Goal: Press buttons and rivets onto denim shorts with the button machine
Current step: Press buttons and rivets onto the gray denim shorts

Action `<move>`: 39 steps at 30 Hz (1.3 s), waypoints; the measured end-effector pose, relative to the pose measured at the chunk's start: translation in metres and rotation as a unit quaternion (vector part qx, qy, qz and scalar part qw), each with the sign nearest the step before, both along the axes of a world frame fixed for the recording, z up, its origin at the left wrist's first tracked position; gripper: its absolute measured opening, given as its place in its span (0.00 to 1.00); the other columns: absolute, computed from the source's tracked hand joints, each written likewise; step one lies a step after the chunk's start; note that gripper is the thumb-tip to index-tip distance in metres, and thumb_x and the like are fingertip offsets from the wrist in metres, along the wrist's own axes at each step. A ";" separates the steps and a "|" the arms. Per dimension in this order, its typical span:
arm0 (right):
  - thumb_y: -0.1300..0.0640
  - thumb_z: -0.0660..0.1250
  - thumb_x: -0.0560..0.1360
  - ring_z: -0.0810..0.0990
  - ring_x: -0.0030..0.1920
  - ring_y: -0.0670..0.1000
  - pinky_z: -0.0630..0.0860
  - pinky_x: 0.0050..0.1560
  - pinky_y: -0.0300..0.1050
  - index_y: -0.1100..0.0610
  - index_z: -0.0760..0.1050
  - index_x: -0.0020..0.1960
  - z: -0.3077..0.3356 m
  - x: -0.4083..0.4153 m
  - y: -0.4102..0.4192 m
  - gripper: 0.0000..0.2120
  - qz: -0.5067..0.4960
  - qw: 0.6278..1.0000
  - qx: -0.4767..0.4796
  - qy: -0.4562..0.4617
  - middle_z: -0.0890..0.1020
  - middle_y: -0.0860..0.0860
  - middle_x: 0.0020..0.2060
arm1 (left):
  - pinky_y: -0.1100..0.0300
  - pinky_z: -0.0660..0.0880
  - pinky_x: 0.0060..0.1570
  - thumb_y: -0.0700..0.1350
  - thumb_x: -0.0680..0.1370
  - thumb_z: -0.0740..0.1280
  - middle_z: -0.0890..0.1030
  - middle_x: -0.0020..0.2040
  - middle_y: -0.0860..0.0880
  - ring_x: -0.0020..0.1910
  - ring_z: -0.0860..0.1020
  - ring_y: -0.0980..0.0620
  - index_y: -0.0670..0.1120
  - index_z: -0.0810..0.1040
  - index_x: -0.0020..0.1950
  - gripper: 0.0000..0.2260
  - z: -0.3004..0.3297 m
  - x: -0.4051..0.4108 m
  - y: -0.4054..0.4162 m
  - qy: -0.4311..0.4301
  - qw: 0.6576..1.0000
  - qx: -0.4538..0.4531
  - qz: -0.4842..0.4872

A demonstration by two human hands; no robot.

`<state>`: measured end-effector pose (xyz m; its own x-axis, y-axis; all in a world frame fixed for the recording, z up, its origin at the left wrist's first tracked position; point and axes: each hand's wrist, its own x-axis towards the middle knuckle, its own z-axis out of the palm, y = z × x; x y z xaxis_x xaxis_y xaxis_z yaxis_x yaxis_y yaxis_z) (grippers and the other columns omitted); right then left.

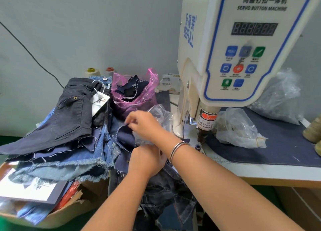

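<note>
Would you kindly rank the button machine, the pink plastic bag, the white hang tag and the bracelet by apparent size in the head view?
1. Button machine, largest, though it is nearest the camera.
2. Pink plastic bag.
3. White hang tag.
4. Bracelet, smallest; it looks close to the tag in extent, so this order is unsure.

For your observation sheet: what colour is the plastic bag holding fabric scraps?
Translucent pink bag, seen in the head view.

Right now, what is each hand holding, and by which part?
The right hand pinches the frayed edge of a dark denim piece. The left hand grips bunched dark denim shorts at their upper edge; a clear bag lies between the hands.
</note>
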<state>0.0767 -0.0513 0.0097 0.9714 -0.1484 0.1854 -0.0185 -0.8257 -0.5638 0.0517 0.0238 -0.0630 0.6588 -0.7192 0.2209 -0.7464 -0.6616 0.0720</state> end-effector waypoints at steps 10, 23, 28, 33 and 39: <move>0.63 0.59 0.76 0.78 0.49 0.59 0.73 0.44 0.47 0.60 0.76 0.48 0.005 -0.012 -0.039 0.08 -0.163 0.968 -0.098 0.163 0.77 0.53 0.43 | 0.55 0.61 0.33 0.55 0.76 0.58 0.82 0.39 0.45 0.40 0.80 0.39 0.51 0.73 0.50 0.10 -0.003 -0.002 0.000 -0.017 0.998 -0.067 -0.010; 0.69 0.59 0.75 0.79 0.53 0.58 0.68 0.41 0.47 0.60 0.76 0.54 -0.018 -0.016 -0.036 0.12 -0.167 0.944 -0.253 0.130 0.80 0.56 0.52 | 0.55 0.61 0.34 0.55 0.77 0.58 0.82 0.40 0.45 0.41 0.80 0.39 0.51 0.73 0.49 0.10 -0.006 -0.002 -0.001 -0.026 0.997 -0.072 -0.007; 0.69 0.60 0.75 0.79 0.53 0.58 0.68 0.41 0.47 0.60 0.76 0.53 -0.018 -0.015 -0.037 0.11 -0.157 0.942 -0.265 0.135 0.80 0.55 0.52 | 0.55 0.61 0.33 0.55 0.76 0.59 0.82 0.39 0.45 0.40 0.80 0.39 0.52 0.73 0.50 0.10 -0.008 0.000 -0.002 -0.026 0.997 -0.076 -0.008; 0.60 0.60 0.78 0.79 0.54 0.58 0.69 0.43 0.47 0.56 0.77 0.57 -0.023 -0.015 -0.042 0.11 -0.166 0.952 -0.220 0.131 0.80 0.55 0.53 | 0.55 0.61 0.32 0.54 0.76 0.58 0.81 0.36 0.46 0.37 0.80 0.40 0.52 0.73 0.50 0.09 -0.010 0.001 -0.001 -0.040 0.996 -0.079 -0.013; 0.56 0.63 0.77 0.79 0.47 0.54 0.72 0.41 0.44 0.51 0.80 0.49 -0.014 -0.026 -0.041 0.07 -0.205 0.975 -0.058 0.066 0.82 0.51 0.46 | 0.55 0.61 0.33 0.55 0.76 0.58 0.82 0.37 0.45 0.38 0.80 0.40 0.52 0.73 0.50 0.10 -0.008 0.000 0.000 -0.043 0.997 -0.068 -0.010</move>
<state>0.0504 -0.0925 -0.0039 0.8519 -0.5138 0.1016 -0.4256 -0.7921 -0.4376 0.0515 0.0233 -0.0708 0.6194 -0.6914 0.3720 -0.7662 -0.6356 0.0944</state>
